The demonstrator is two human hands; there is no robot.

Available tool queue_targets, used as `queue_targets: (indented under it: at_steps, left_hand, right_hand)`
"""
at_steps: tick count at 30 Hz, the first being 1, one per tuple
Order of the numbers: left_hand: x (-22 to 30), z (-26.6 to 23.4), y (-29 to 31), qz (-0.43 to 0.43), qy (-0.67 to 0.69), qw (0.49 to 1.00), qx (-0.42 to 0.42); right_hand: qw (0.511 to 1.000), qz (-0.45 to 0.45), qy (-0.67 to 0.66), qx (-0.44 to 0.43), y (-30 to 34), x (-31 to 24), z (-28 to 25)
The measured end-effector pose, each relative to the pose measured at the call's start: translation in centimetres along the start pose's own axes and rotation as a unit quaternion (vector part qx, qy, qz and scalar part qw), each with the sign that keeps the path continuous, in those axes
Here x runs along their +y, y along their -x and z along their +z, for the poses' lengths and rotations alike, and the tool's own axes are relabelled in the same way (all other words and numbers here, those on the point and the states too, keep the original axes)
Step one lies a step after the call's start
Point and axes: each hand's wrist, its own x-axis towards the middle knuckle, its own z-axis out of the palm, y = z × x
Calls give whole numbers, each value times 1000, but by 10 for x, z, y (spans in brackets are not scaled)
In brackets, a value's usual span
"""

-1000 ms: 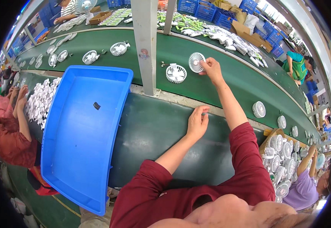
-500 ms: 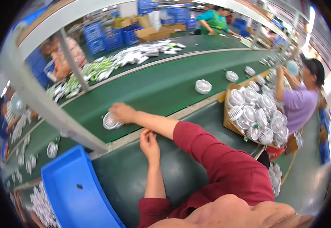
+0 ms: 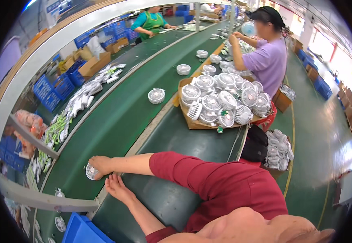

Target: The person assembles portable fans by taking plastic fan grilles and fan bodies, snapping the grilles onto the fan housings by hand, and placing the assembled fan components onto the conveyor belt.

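On the green conveyor belt (image 3: 115,133), my right hand (image 3: 101,165) reaches across and grips a round white fan head (image 3: 91,171), its slatted grille showing beyond the fingers. Just nearer to me, over the belt's edge, my left hand (image 3: 118,188) is open and turned partly palm up, holding nothing. Further along the belt lie another white fan head (image 3: 156,96) and a similar fan head (image 3: 183,69). Below my hands, more white fan heads (image 3: 60,223) rest on the belt near the metal frame.
A cardboard box (image 3: 208,124) heaped with fan heads stands on the dark green worktop (image 3: 172,150). A blue tray (image 3: 83,231) is at lower left, beside a grey frame post (image 3: 46,201). A co-worker in purple (image 3: 267,60) handles a fan; another in green (image 3: 153,25) works across the belt.
The view has swung to the right, bringing the box and aisle further into sight. My right hand stays on the fan head; my left hand's fingers have spread out more.
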Motion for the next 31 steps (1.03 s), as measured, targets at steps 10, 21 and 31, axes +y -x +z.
queue_targets:
  at_steps: [10, 21, 31]
  left_hand:
    - [6, -6, -6, 20, -20, 999, -28]
    - [15, -5, -6, -28, 76, 995, -53]
    - [28, 16, 4, -205, 170, 962, -53]
  right_hand:
    - [993, 63, 88, -43, 3, -25, -4]
    - [982, 14, -183, 48, 75, -26, -56]
    - [975, -58, -212, 34, 147, -38, -64]
